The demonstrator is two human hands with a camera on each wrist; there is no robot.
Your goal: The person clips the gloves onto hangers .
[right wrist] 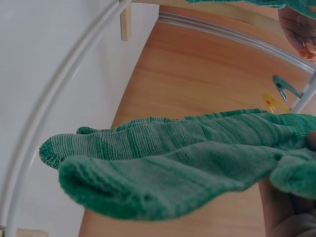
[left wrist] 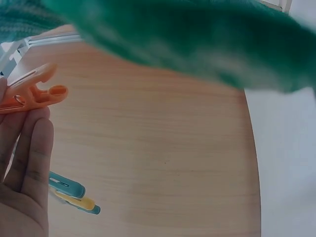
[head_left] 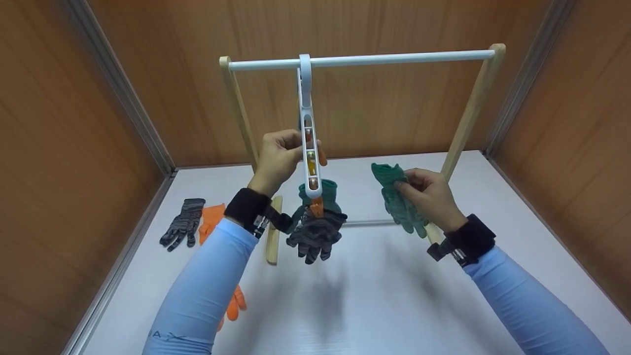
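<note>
The left hand (head_left: 278,160) pinches an orange peg (left wrist: 34,91) on the hanger (head_left: 309,143); the right hand (head_left: 430,196) grips a green glove (head_left: 394,195) (above the desk's far edge). Best open the peg wide, feeding the cuff in squarely.

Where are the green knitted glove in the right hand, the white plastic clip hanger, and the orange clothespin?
green knitted glove (head_left: 397,197), head view, its palm.
white plastic clip hanger (head_left: 305,74), head view, its hook.
orange clothespin (left wrist: 37,91), left wrist view, its jaw end.
</note>
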